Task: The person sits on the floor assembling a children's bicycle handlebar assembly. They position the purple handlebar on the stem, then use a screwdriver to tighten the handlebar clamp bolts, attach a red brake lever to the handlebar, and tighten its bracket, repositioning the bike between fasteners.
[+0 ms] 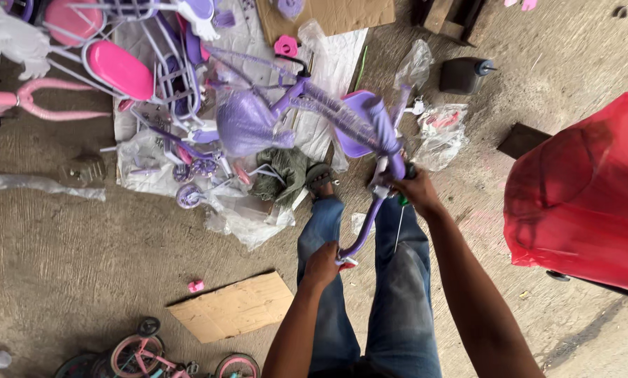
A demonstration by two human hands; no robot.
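rough grey concrete floor [68,238] fills the view, with flat brown cardboard pieces [233,306], clear plastic wrapping [440,136], pink and purple small bicycle parts [118,66] and a big red plastic bag [587,189] at the right. the person stands in blue jeans [398,280] and holds a purple metal child bicycle frame [349,122], partly covered in clear film, just in front of the legs and above the floor. the left hand [322,264] is closed around the thin curved purple tube at the near end; the right hand [415,189] is closed around the frame higher up, near the purple seat-like part, and seems to hold also a thin green-handled tool, but this is too small to be sure. i judge the frame stiff and rather light, yet awkward, and the film can make it slippery, so bare tube is the better place for the grip. its long axis runs from the near left hand away and up toward the pile of parts, a little tilted to the right.
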